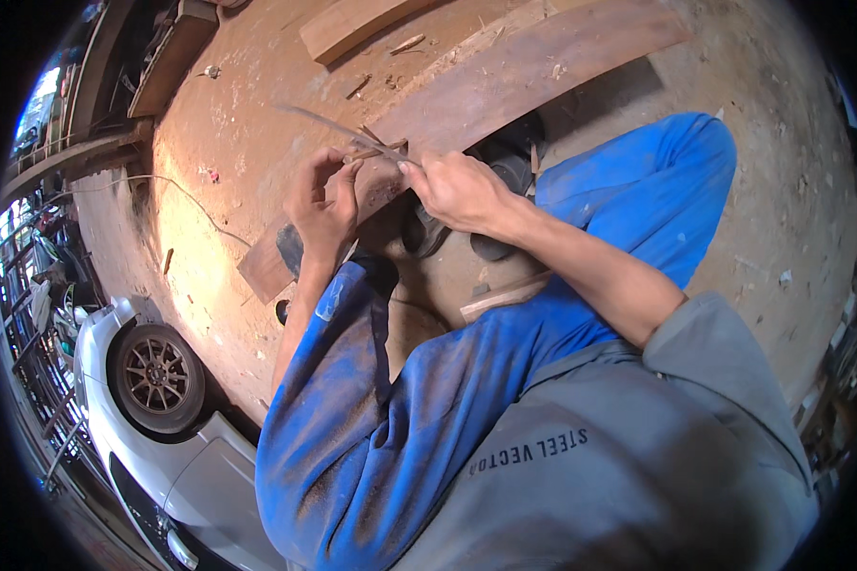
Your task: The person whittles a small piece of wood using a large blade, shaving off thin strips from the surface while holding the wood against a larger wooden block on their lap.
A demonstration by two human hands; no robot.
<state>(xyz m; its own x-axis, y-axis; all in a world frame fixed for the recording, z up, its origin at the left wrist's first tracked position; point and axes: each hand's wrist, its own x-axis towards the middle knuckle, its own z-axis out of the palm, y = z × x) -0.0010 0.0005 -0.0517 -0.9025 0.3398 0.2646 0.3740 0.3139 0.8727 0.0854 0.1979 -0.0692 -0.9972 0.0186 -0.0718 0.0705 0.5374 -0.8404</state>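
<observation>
My right hand (462, 192) is closed around the near end of a long, thin, greyish blade (326, 122), which points up and to the left. Whether it is a knife or a file is hard to make out. Between finger and thumb, my left hand (326, 198) pinches a small wood stick (362, 153). Blade and stick cross just above a long brown plank (533, 81); I cannot tell if they touch. My blue-trousered legs are bent on either side of the hands.
Beyond the plank lies a shorter wood beam (357, 27), with wood scraps (408, 44) and shavings nearby. A thin cable (195, 202) crosses the floor. A silver car (195, 466) stands at the left, below a wooden frame (76, 160). Another wood piece (505, 297) lies between my legs.
</observation>
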